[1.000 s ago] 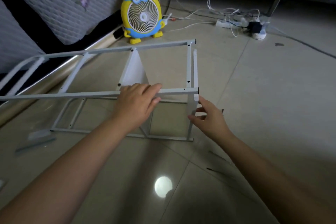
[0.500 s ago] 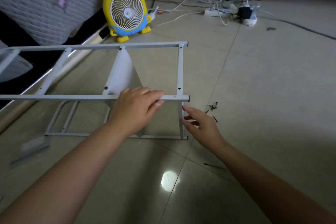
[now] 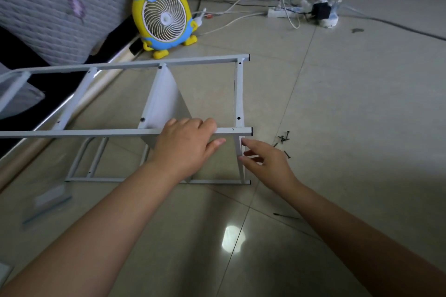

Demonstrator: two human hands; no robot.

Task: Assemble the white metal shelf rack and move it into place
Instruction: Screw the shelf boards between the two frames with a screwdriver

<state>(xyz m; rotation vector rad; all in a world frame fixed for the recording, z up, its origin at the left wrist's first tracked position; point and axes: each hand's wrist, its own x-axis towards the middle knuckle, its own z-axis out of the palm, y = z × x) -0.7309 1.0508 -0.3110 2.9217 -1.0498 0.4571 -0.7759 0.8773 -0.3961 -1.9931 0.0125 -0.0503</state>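
The white metal shelf rack (image 3: pixel 239 94) lies on its side on the tiled floor, with a white shelf panel (image 3: pixel 164 103) fixed inside it. My left hand (image 3: pixel 185 144) grips the near upper rail, fingers curled over it. My right hand (image 3: pixel 268 161) is at the near right upright just below the rail's end, with thumb and fingertips touching that thin post. A small heap of black screws (image 3: pixel 283 138) lies on the floor just right of the frame.
A yellow cartoon desk fan (image 3: pixel 164 17) stands behind the rack. A power strip (image 3: pixel 284 11) with tangled cables lies at the back. A quilted mattress (image 3: pixel 55 2) leans at the left. A thin black tool (image 3: pixel 286 216) and flat packaging (image 3: pixel 48 200) lie on the floor.
The view has shifted so the rack sits higher and further left. My right hand has slid a little along the near right upright; my left hand keeps its grip on the rail.
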